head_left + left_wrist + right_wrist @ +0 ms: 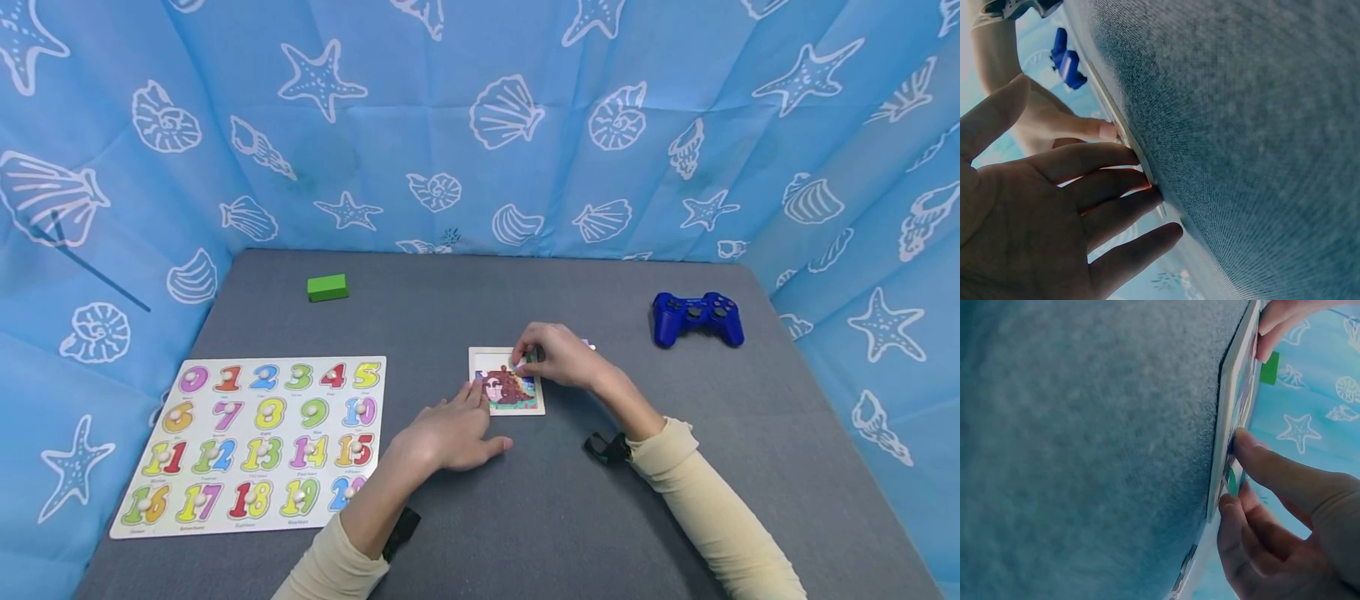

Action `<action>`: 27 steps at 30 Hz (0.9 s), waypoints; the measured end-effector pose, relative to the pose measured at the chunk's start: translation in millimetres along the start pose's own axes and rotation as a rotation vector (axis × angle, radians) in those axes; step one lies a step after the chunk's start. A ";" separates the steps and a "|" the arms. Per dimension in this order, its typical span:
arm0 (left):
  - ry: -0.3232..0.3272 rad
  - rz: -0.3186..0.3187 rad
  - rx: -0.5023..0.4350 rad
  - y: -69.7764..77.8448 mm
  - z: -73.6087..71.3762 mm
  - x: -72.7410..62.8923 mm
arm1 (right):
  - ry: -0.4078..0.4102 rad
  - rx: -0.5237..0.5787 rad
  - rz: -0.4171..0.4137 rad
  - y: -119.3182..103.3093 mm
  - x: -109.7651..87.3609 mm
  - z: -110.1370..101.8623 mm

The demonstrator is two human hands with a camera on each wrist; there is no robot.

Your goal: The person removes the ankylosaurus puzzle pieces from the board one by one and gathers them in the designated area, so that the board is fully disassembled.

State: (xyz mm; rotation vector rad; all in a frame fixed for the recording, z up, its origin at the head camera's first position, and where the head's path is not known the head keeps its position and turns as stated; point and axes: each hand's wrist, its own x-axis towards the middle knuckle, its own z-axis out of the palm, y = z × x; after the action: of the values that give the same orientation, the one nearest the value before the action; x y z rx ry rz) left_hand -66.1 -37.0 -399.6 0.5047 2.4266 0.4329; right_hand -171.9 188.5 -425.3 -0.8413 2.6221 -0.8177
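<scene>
A small square picture puzzle (517,412) with a pale wooden border lies on the grey table, showing a brown-haired figure. Flat on its left side rest the extended fingers of my left hand (453,433), thumb spread away. Over the upper right of the puzzle, my right hand (558,357) pinches a small puzzle piece (1232,481) between thumb and fingertips, close against the board. That piece has some green on it and is mostly covered by the fingers. Part of another puzzle piece (590,345) shows behind the right wrist.
To the left lies a large number board (247,527) with knobbed, colourful numerals, partly under the left forearm. A green block (327,288) sits at the back left. A blue game controller (696,318) lies at the back right. A blue seashell curtain (465,108) surrounds the table.
</scene>
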 end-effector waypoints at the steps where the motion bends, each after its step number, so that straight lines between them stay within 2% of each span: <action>1: 0.001 0.001 0.000 -0.1 0.3 0.0 | 0.003 0.007 -0.002 -0.7 0.2 0.0; 7: -0.003 -0.001 0.001 -0.4 -0.1 -0.1 | 0.016 0.087 0.028 3.0 -0.1 -2.1; 16: -0.012 -0.015 0.004 0.6 -0.5 0.5 | -0.027 0.264 -0.006 18.2 -10.5 -16.0; 27: -0.004 -0.014 0.007 1.0 -0.3 0.8 | -0.010 0.400 0.102 36.2 -34.9 -37.5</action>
State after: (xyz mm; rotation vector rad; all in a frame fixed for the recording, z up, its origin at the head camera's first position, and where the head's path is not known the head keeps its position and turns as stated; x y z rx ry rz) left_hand -66.7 -35.8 -399.4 0.4907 2.4275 0.4168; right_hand -175.7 250.1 -413.6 -0.5931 2.3481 -1.2455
